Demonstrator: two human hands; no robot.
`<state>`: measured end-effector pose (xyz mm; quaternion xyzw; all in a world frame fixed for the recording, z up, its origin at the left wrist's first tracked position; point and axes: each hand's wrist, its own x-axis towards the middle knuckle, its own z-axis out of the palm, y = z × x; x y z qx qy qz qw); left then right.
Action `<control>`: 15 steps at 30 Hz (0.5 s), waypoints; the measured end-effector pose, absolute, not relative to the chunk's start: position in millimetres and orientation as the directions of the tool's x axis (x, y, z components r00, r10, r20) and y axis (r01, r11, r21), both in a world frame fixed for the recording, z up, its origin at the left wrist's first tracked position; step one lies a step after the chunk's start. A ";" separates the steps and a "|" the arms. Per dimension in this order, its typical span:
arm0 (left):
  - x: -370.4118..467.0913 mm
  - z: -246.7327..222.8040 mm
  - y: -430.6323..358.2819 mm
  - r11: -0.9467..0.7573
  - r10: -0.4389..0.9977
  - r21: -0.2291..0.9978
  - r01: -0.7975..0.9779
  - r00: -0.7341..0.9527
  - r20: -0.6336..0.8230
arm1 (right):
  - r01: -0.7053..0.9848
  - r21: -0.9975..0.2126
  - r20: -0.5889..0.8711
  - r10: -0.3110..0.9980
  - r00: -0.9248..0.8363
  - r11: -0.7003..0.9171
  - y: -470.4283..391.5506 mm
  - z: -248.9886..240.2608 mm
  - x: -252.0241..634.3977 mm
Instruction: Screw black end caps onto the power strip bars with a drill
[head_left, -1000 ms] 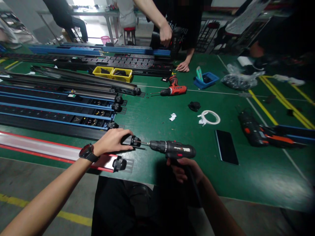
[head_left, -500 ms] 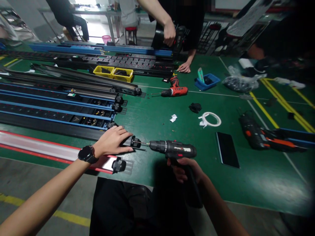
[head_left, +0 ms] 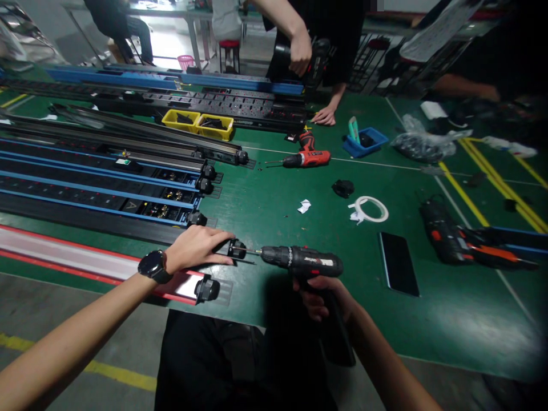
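Observation:
My right hand (head_left: 327,299) is wrapped around the handle of a black cordless drill (head_left: 299,262). Its long bit (head_left: 249,251) points left and reaches the end fitting (head_left: 237,248) of a long black bar (head_left: 128,229). My left hand (head_left: 199,246), with a dark watch on the wrist, grips that bar close to its end, thumb on the near side and fingers over the far side. Whether the bit sits in a screw is too small to tell. Nearer me lies a red-edged bar with a whitish face (head_left: 188,282), which has a similar black end fitting (head_left: 208,288).
Blue-edged black bars (head_left: 107,188) lie beyond my left hand, then yellow bins (head_left: 216,127). A red drill (head_left: 310,158), tape roll (head_left: 371,209), phone (head_left: 399,264), blue bin (head_left: 366,142) and another dark power tool (head_left: 445,231) rest rightward. Across the table, a co-worker's hand (head_left: 301,52) holds a drill.
The view has shifted slightly, so the items at the right appear a little further right. My left fingers sit slightly closer together on the bar; the drill stays at the bar's end.

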<state>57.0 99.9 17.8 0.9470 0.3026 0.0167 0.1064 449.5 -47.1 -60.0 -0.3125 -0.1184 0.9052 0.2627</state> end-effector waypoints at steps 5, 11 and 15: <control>57.5 16.7 100.6 -0.777 0.594 0.232 0.585 0.804 -0.038 | -0.395 -0.367 -0.511 0.538 -0.671 -0.842 -49.5 -64.4 449.4; 57.3 13.8 101.6 -0.783 0.581 0.246 0.571 0.813 -0.038 | -0.396 -0.379 -0.507 0.546 -0.667 -0.836 -50.1 -61.7 447.9; 56.9 12.3 101.3 -0.781 0.586 0.242 0.576 0.810 -0.035 | -0.396 -0.398 -0.509 0.558 -0.655 -0.828 -50.0 -58.6 444.8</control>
